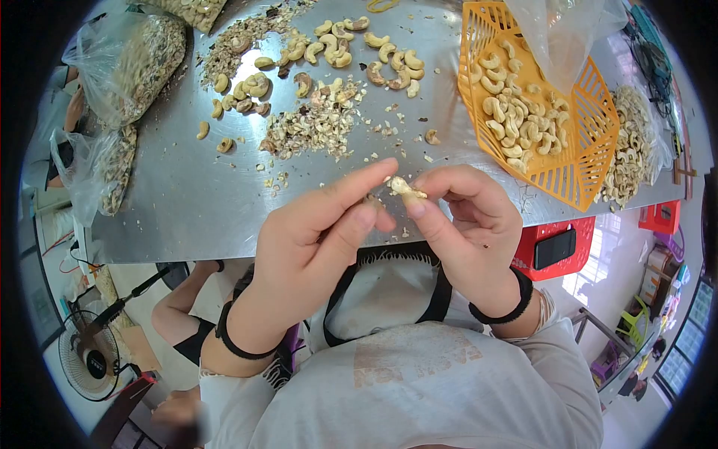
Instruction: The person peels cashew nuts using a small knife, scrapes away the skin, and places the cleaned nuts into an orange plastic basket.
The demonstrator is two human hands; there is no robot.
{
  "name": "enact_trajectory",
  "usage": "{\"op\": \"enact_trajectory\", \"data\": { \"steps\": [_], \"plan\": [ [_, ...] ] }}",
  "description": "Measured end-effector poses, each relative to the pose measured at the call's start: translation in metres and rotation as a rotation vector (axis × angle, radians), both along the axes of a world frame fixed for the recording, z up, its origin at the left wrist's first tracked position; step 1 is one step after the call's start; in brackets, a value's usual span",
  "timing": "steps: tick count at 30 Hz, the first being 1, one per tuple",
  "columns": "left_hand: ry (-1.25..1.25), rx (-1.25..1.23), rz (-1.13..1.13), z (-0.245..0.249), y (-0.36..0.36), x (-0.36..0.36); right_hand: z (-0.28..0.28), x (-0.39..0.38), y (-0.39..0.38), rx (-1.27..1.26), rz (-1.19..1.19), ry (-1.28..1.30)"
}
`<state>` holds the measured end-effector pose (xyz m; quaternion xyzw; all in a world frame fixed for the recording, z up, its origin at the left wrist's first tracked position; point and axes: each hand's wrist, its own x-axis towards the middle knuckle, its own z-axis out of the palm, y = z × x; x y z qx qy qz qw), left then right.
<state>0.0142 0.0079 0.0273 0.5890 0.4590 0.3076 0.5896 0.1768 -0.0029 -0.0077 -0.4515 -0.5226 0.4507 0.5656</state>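
My right hand is closed in a pinch, with a pale cashew nut between thumb and forefinger. Bits of brownish skin show on the nut. My left hand is beside it, its forefinger stretched out to the nut's near end. The left thumb sits apart from that forefinger, and the other left fingers are partly hidden behind it. Just beyond my hands, a heap of pale skin flakes and broken bits covers part of the metal table. Loose cashew nuts lie past the heap.
An orange slotted basket with many pale cashews stands at the right, under a clear plastic bag. More cashews lie beyond it. Bags of flakes are at the left. A phone rests on a red stool. A fan stands lower left.
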Motion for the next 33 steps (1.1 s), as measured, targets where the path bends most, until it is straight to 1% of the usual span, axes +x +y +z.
{"op": "enact_trajectory", "data": {
  "steps": [1,3,4,6,7,9,14,16,18,19,20,21,22,23,24,25,26,28,29,31,33],
  "plan": [
    [0.0,0.0,0.0,0.0,0.0,0.0,-0.001,0.0,0.0,0.028,-0.002,-0.018],
    [0.079,0.138,-0.022,0.0,-0.001,0.002,0.0,0.001,0.001,0.039,0.006,-0.042],
    [0.079,0.137,-0.021,-0.003,-0.001,0.003,0.0,0.001,0.001,0.049,0.014,-0.065],
    [0.221,0.51,-0.014,-0.012,0.002,0.004,0.001,0.001,0.003,0.078,0.028,-0.061],
    [0.22,0.51,-0.013,-0.012,0.003,0.004,0.0,0.0,0.003,0.106,0.041,-0.058],
    [0.35,0.689,-0.023,-0.01,0.004,0.005,-0.001,-0.001,0.003,0.111,0.03,-0.06],
    [0.406,0.797,0.03,-0.015,0.002,0.006,-0.002,-0.003,0.002,0.111,0.003,-0.08],
    [0.415,0.842,0.053,-0.013,0.001,0.006,-0.005,-0.003,0.002,0.154,-0.012,-0.117],
    [0.347,0.454,0.013,-0.003,-0.002,0.007,-0.005,-0.002,0.002,0.149,0.004,-0.112],
    [0.347,0.455,0.013,0.0,-0.002,0.006,-0.005,-0.001,0.001,0.143,0.02,-0.108],
    [0.19,0.171,0.038,0.002,-0.002,0.005,-0.005,-0.001,0.001,0.143,0.02,-0.108],
    [0.032,-0.111,0.062,0.004,-0.001,0.003,-0.005,0.0,0.0,0.071,0.052,-0.042],
    [0.032,-0.111,0.062,0.004,0.0,0.003,-0.005,0.0,-0.001,-0.001,0.084,0.025],
    [-0.114,-0.224,0.077,0.003,0.001,0.002,-0.003,0.0,-0.002,-0.001,0.084,0.024],
    [-0.26,-0.336,0.092,0.003,0.002,0.002,0.0,-0.001,-0.002,-0.077,0.108,0.14],
    [-0.259,-0.336,0.092,0.002,0.002,0.002,0.002,-0.001,-0.002,-0.154,0.131,0.256],
    [-0.259,-0.309,0.091,0.0,0.002,0.002,0.001,-0.001,-0.002,-0.154,0.131,0.256],
    [-0.258,-0.282,0.09,-0.002,0.002,0.003,0.001,0.0,0.0,-0.204,0.189,0.364],
    [-0.248,-0.258,0.087,-0.002,0.002,0.004,0.0,0.001,0.0,-0.204,0.189,0.364],
    [-0.239,-0.235,0.084,-0.003,0.001,0.006,-0.003,0.003,0.0,-0.199,0.271,0.35],
    [-0.252,-0.181,0.145,-0.003,0.0,0.008,-0.004,0.002,0.0,-0.179,0.284,0.324]
  ]
}}
